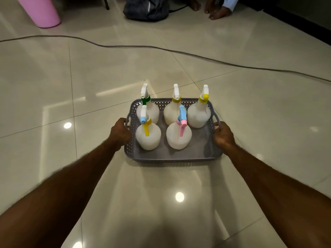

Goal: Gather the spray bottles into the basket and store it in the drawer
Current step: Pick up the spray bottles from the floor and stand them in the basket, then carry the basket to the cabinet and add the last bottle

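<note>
A grey perforated basket (172,156) sits low over the glossy tiled floor in the middle of the view; I cannot tell whether it touches the tiles. Several white spray bottles stand upright inside it. One at the back left has a green collar (147,111). Two at the back have yellow collars (172,113) (199,113). The front left bottle has a yellow trigger and blue nozzle (148,136). The front right bottle has a pink trigger and blue top (178,136). My left hand (119,131) grips the basket's left handle. My right hand (223,135) grips the right handle.
A dark cable (179,51) snakes across the floor beyond the basket. A pink tub (41,11) stands at the far left. A dark backpack (146,8) lies at the top centre. A person's bare feet (217,12) rest at the top right. No drawer is in view.
</note>
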